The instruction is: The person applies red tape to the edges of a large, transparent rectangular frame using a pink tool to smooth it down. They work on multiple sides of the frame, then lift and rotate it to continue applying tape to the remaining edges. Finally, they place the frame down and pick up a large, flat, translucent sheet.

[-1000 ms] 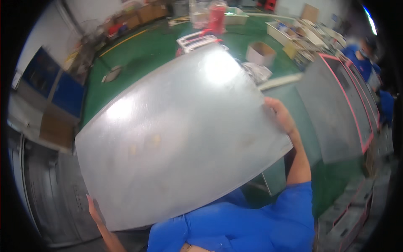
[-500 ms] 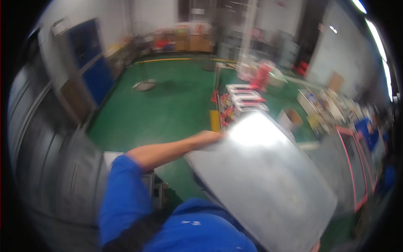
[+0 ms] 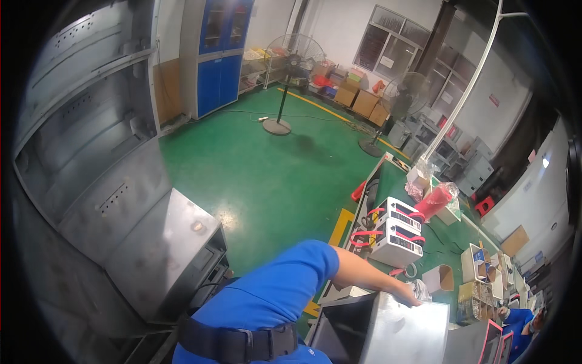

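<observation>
A grey sheet-metal casing (image 3: 407, 333) stands at the lower right, its open, dark hollow side facing left. My left hand (image 3: 407, 293) grips the far top edge of the casing, with the forearm reaching across from the lower middle. A crumpled whitish bundle (image 3: 418, 287) lies just beyond my fingers. Past it, on the green-topped workbench (image 3: 445, 246), sit two white box-shaped devices (image 3: 395, 241) with red straps and a roll of tape (image 3: 411, 270). My right hand is out of view.
Large grey metal cabinets (image 3: 91, 182) line the left side. A standing fan (image 3: 277, 126) and a blue cabinet (image 3: 218, 84) are farther back. Bins of small parts (image 3: 476, 300) stand on the bench. A co-worker's blue sleeve (image 3: 520, 330) shows at the lower right.
My view has turned rightward and tilted. The casing, held up in front of me before, is now low at the bench, with my left hand still on its edge.
</observation>
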The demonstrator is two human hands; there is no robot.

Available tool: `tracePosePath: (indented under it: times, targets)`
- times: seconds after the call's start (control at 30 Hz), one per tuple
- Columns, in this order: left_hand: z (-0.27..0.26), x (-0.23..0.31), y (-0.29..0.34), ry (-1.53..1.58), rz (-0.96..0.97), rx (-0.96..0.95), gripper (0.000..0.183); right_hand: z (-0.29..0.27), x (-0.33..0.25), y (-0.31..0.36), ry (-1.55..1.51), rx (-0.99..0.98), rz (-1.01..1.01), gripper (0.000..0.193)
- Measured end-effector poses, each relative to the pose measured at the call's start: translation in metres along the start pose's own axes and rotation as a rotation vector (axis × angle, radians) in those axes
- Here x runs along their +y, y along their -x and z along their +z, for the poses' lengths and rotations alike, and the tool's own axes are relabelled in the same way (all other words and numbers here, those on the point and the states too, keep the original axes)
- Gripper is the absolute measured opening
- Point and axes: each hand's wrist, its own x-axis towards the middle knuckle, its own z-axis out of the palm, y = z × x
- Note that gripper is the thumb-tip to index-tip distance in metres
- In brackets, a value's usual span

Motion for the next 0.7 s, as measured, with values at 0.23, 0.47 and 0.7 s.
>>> tracePosePath:
  times: [0.23, 0.47, 0.7]
  targets:
    - [-0.002, 0.037, -0.114, 0.173, 0.052, 0.09, 0.074, 0.023, 0.005, -0.042, 0.039, -0.053, 0.021, 0.034]
    - [0.028, -0.007, -0.14, 0.459, 0.281, -0.107, 0.076, -0.012, 0.025, -0.077, 0.069, 0.035, 0.011, 0.034]
    - [0.017, 0.012, -0.084, -0.107, 0.004, 0.105, 0.055, -0.166, 0.08, -0.075, 0.078, 0.397, 0.038, 0.034]
